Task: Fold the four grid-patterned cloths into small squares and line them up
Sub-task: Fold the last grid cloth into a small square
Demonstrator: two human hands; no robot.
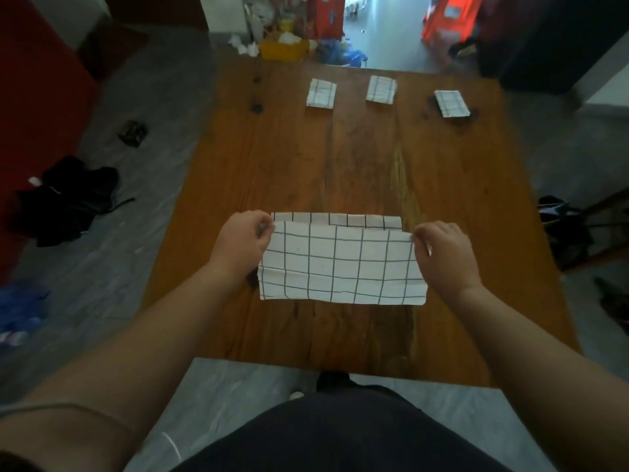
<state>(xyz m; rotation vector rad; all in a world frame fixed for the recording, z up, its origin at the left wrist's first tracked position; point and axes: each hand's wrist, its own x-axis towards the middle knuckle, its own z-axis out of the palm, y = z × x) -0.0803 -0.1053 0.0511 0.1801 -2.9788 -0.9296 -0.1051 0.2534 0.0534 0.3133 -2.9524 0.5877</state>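
Now a person stands at a wooden surface [340, 165] with one white, black-gridded cloth [340, 264] lying close in front, half folded. Its long axis runs from 9 o'clock to 3 o'clock. The left hand [238, 240] is at the cloth's 9 o'clock end and the right hand [442, 253] at its 3 o'clock end, about equally near. The fingers of each hand, left [263, 226] and right [420, 233], are curled and pinch a far corner of the upper layer. That layer's edge lies just short of the lower layer's far edge, so a narrow strip of grid shows beyond it toward 12 o'clock. The likely next move is to carry the pinched edge a little farther toward 12 o'clock until the edges meet. Well apart, near the far edge of the surface, three small folded cloths sit in a loose row: the left square [321, 93], the middle square [381, 89] and the right square [452, 103], which is turned slightly askew.
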